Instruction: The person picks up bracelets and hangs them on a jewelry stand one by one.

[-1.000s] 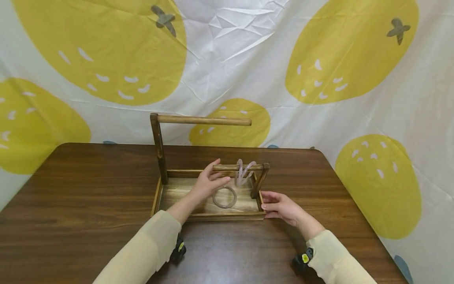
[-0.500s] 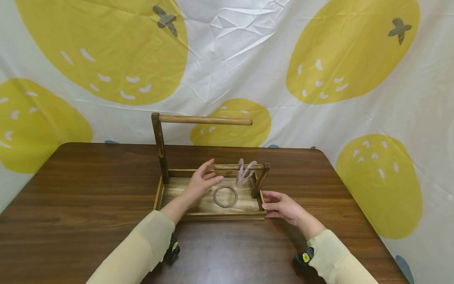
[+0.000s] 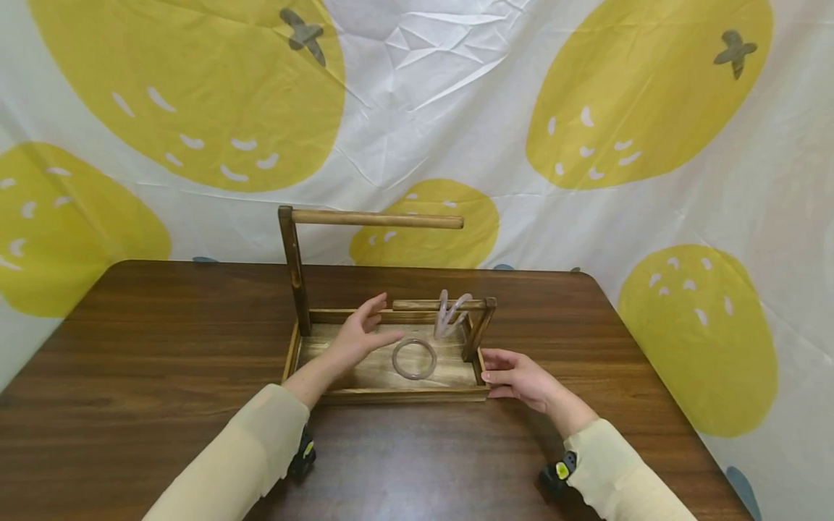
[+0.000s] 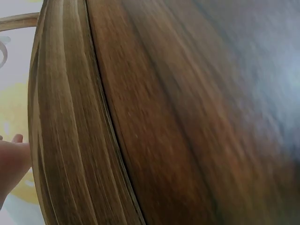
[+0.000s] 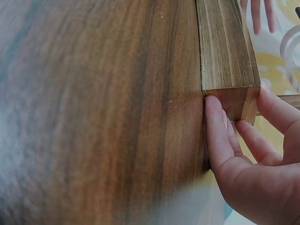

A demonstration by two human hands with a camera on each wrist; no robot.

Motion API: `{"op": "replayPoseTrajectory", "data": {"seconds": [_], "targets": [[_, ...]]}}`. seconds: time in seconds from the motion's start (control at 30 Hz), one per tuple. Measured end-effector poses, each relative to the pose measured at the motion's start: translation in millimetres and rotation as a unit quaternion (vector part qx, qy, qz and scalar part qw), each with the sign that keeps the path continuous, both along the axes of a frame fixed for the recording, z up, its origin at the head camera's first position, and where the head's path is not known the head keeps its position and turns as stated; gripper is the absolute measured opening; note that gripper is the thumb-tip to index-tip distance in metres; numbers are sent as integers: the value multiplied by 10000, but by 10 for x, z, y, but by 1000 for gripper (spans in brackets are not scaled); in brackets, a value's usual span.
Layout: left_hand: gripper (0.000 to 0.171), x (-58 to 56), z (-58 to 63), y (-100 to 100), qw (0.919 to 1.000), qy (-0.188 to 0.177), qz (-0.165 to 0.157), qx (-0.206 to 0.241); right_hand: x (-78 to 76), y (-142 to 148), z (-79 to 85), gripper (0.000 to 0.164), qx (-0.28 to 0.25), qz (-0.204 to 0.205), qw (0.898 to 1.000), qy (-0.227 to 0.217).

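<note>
A wooden jewelry stand (image 3: 404, 396) has a shallow tray, a tall left post with a long bar (image 3: 378, 218), and a short right post with a lower bar (image 3: 417, 305). Pale bangles (image 3: 448, 318) hang on the lower bar. Another bangle (image 3: 414, 359) lies flat in the tray. My left hand (image 3: 355, 336) hovers over the tray's left half, fingers spread and holding nothing, its thumb tip just left of the flat bangle. My right hand (image 3: 517, 380) holds the tray's right end; in the right wrist view its fingers (image 5: 218, 126) meet the end face near the corner.
The stand rests on a dark brown wooden table (image 3: 182, 347). Behind the table hangs a white cloth (image 3: 417, 145) printed with big yellow fruit. Each sleeve has a small black camera (image 3: 557, 474) at the wrist.
My left hand has moved left, away from the lower bar's free end and the flat bangle. My right hand stays at the tray's right end, and the bangles have not moved.
</note>
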State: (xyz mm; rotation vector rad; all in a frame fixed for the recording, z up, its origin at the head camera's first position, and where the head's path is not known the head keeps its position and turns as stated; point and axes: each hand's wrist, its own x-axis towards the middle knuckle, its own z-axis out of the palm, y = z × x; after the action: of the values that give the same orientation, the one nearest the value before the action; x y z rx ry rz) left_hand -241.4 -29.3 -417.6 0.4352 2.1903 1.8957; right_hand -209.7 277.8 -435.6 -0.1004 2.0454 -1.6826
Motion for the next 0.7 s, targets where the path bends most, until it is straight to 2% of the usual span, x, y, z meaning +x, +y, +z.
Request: {"op": "replayPoseTrajectory", "data": {"seconds": [0.1,0.17,0.23,0.33,0.57,0.7], "targets": [[82,9,-17,-11,9984,165,-94,-524,-1,1,-1,62,19,-8,10000,-2],[85,16,-32,-13,9932,397,-172,-1085,-2,1,1,62,29,-9,10000,-6],[85,27,-41,-11,9845,610,-294,-1620,-3,2,4,61,37,-8,10000,-7],[86,41,-54,-1,9670,985,-477,-2299,-4,2,6,61,37,-7,10000,-5],[87,72,-83,64,9350,1515,-778,-3111,-7,10,-10,61,-19,24,10000,-8],[89,81,-79,115,9219,1653,-855,-3398,-8,10,-12,61,-16,31,10000,-11]]}}
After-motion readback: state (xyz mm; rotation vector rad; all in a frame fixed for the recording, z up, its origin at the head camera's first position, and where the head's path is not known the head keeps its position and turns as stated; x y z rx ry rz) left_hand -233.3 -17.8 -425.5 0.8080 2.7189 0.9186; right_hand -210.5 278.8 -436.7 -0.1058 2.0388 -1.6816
